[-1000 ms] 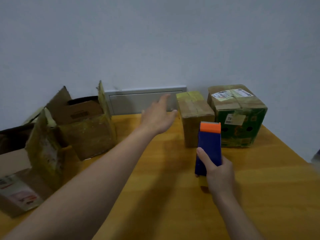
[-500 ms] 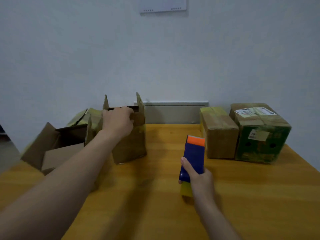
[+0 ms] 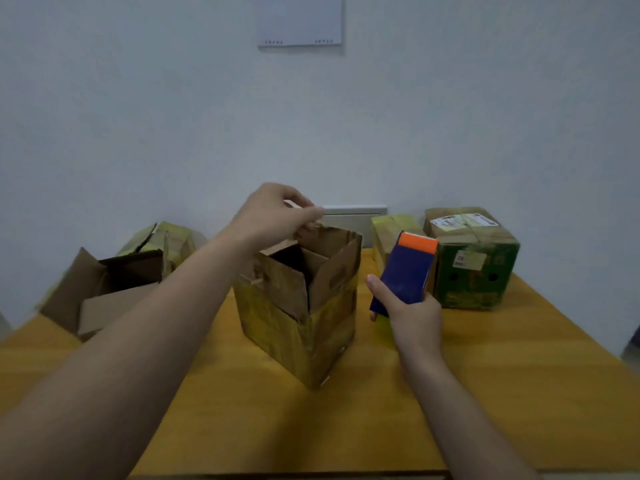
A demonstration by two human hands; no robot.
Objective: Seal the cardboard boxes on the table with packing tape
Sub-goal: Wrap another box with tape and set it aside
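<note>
**Closing the flaps before taping.** On the left of the table (image 3: 519, 375), the left box (image 3: 104, 292) lies with its flaps spread and is not yet sealed. The middle box (image 3: 301, 323) stands in front of the person with one corner turned toward them, its flaps upright and its mouth open. The step in hand appears to be folding these flaps shut. The inner flaps likely go down first, then the outer pair, so that their edges meet in one straight seam. The left hand should then press flat across that seam. The tape dispenser (image 3: 408, 268) can start on one side wall, run over the top and end on the opposite wall. Squaring the box to the body first would probably keep the strip straight. At the right, the brown box (image 3: 388, 230) and the green box (image 3: 474, 265) stand side by side near the wall, already taped over.

**Hand pose.** The left hand (image 3: 277, 213) reaches forward over the middle box with the arm extended. Its thumb and curled fingers pinch the top edge of the far flap. The right hand (image 3: 412, 313) hovers just right of the middle box, above the table. Its fingers wrap round the lower body of the tape dispenser, the thumb lies along the left side, and the orange end is tipped up and away.
</note>
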